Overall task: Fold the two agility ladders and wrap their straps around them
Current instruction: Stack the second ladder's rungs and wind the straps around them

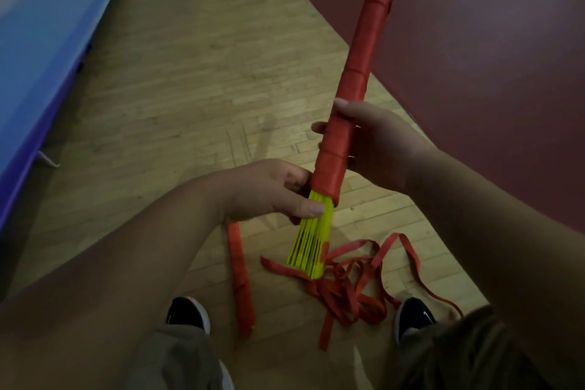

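Firmly L grip [269,190], R grip [376,142]: ladder [357,57]

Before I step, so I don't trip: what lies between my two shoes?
In the head view, a wrapped ladder and a tangle of loose red strap lie between them.

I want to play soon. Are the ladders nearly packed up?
Nearly. The first ladder lies wrapped on the floor. The second ladder is held by the left hand and right hand, wrapped along most of it. Left: the rungs at the bottom are bare, and loose strap lies piled on the floor.
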A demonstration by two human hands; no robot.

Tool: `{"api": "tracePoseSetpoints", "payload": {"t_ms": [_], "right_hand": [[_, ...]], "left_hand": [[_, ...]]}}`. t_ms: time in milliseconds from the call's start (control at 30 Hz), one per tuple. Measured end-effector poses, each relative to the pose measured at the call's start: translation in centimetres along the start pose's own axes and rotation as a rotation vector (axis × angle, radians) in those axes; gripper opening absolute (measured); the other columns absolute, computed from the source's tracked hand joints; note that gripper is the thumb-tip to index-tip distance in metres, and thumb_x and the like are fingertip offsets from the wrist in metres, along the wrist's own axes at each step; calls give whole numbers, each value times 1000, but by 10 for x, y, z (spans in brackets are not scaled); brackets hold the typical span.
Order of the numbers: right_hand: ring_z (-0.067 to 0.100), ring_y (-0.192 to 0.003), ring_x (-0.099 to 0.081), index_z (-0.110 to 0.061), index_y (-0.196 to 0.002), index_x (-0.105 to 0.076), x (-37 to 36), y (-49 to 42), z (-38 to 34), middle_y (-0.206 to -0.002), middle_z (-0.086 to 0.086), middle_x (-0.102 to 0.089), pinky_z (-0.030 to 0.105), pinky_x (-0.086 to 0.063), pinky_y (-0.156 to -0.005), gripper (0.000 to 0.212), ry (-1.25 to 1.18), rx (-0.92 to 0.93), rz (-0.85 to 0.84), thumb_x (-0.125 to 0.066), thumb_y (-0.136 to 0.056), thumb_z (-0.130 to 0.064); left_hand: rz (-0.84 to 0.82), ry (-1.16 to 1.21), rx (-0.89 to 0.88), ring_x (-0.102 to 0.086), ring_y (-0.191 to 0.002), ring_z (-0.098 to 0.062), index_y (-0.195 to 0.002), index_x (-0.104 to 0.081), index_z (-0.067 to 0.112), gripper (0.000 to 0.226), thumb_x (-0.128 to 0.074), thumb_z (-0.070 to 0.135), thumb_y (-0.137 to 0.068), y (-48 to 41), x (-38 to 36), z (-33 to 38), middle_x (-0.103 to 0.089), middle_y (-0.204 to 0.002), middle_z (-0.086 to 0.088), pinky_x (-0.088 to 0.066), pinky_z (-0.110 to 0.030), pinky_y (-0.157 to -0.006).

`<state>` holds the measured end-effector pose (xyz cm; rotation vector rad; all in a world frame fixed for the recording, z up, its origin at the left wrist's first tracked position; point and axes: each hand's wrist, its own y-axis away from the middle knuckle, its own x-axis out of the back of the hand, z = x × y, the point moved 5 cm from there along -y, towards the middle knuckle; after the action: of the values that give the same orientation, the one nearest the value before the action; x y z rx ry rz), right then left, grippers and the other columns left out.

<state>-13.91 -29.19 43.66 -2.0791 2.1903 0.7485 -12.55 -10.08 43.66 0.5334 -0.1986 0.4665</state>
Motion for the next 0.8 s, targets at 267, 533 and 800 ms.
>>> {"api": "tracePoseSetpoints", "payload": {"t_ms": [267,533,800], "right_hand": [[27,-108,-74,-1,-143,-61,-12,6,-7,-126,10,-77,37,-66,-79,49,-49,35,-205,-62,-101,-26],[25,-101,-79,2,-145,-59,-11,6,0,-121,9,-78,31,-65,-70,44,1,57,-154,-61,-108,-21],[34,-108,-80,-9,-139,-65,-4,-1,4,-124,14,-80,49,-66,-96,37,83,63,-76,-71,-103,-17]], "left_hand": [[-123,114,-100,-73,-125,-25,-134,-70,4,40,-77,19,-98,1,-4,6,-77,-132,-11,-57,-36,-109],[-127,32,-20,-74,-119,-37,-126,-75,14,34,-82,28,-95,-2,-1,1,-80,-125,-12,-61,-43,-104],[-76,-121,80,-75,-92,-15,-123,-78,17,23,-74,27,-104,1,1,-3,-80,-110,-8,-61,-33,-76]]}}
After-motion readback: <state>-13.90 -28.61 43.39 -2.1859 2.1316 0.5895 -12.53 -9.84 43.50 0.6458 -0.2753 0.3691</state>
